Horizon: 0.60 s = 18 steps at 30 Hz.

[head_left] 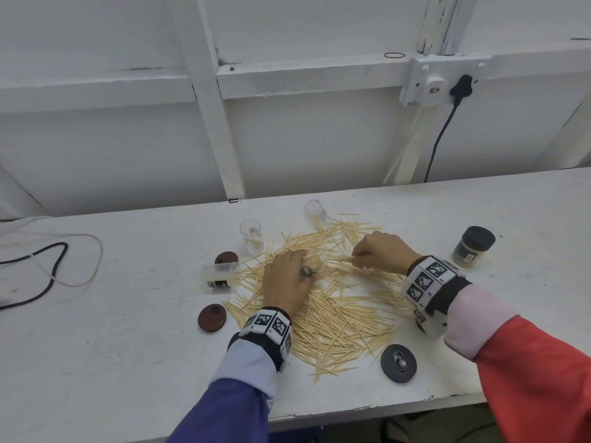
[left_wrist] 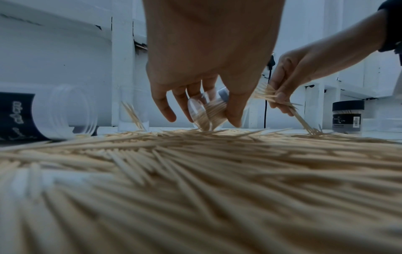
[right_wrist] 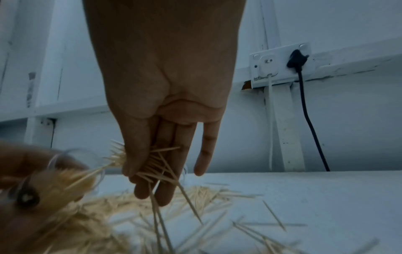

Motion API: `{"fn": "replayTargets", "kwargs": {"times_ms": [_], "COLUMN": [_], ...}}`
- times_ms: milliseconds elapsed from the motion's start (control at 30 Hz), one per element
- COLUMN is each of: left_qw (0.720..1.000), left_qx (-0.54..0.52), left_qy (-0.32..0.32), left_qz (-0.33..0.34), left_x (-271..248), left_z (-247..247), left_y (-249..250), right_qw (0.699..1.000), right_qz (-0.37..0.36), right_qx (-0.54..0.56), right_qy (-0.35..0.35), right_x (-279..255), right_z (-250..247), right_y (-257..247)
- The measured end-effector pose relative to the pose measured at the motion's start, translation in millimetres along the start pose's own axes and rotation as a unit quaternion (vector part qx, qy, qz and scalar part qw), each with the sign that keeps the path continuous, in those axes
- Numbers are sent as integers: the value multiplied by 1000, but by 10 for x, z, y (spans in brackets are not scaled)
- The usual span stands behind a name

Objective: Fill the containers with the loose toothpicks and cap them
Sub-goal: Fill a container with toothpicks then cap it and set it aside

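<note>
While gripping toothpicks (right_wrist: pixel 152 165), right hand (right_wrist: pixel 165 106).

In the head view the left hand (head_left: pixel 285 281) covers most of the clear container (head_left: pixel 307 271) it holds, so only the container's dark end shows. The left-wrist view loses the nearest toothpicks (left_wrist: pixel 195 197) to blur, and its left edge cuts off the tipped labelled jar (left_wrist: pixel 43 113). Label text on the capped jar (head_left: pixel 473 246) is too small to read.

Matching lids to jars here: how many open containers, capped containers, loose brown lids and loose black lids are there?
Open containers: 4
Capped containers: 1
Loose brown lids: 2
Loose black lids: 1
Total: 8
</note>
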<state>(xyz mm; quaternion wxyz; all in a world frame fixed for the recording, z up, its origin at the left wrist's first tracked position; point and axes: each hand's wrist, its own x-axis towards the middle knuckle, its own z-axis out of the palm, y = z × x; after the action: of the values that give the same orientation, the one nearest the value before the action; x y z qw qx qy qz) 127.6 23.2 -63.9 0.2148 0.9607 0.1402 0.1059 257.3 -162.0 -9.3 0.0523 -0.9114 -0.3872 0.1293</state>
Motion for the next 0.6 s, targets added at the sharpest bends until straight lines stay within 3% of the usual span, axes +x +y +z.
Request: {"fn": "replayTargets", "kwargs": {"times_ms": [267,600], "left_qw": [1000,999], "left_qx": [3,-31], "left_qy": [-5,-11], "left_qz": [-5,-15], "left_x": [-3,-2], "left_z": [-16,-33], "left_y": [9,52], "right_qw": [996,998], "right_qz": [-39,-64], "right_qx": [74,-22], "right_qy": [-3,-16], "right_x": [-19,67], "right_z": [-271,-305], "right_y": [-37,-227]}}
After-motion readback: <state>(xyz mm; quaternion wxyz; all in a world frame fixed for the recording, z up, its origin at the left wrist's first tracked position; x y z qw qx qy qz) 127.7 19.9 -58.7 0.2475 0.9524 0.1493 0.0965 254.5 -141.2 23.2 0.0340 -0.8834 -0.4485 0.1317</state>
